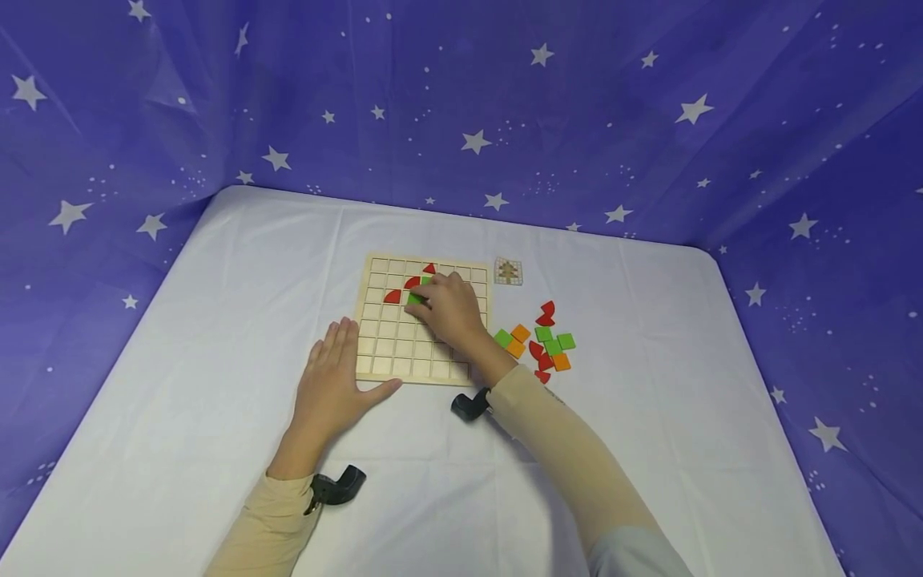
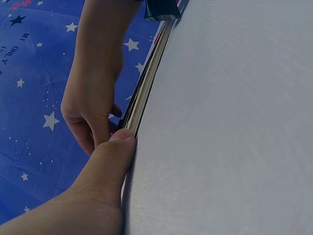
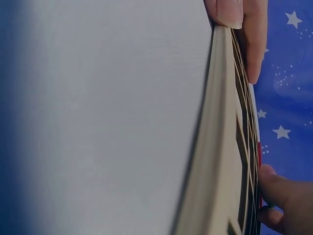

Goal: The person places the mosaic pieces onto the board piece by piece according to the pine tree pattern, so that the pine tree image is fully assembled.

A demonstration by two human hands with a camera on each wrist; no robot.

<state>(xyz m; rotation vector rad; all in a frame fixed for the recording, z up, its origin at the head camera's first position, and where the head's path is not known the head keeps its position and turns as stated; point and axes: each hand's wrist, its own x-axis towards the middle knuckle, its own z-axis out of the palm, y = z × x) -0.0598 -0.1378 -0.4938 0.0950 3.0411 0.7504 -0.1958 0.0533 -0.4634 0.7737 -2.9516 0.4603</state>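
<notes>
A square wooden grid board lies on the table. My left hand rests flat at its left front corner, fingers straight along the left side, thumb by the front edge. Over the upper middle of the board, my right hand pinches a green square tile between thumb and fingers; a speck of green shows between them in the right wrist view. Beside those fingertips sit two red quarter-round pieces and a red triangular piece. Another green tile is partly hidden by the hand.
Right of the board lie several loose green tiles, orange tiles and red quarter-round pieces. A small pattern card with a brown tree shape lies by the upper right corner. A blue starry curtain stands behind the white-covered table.
</notes>
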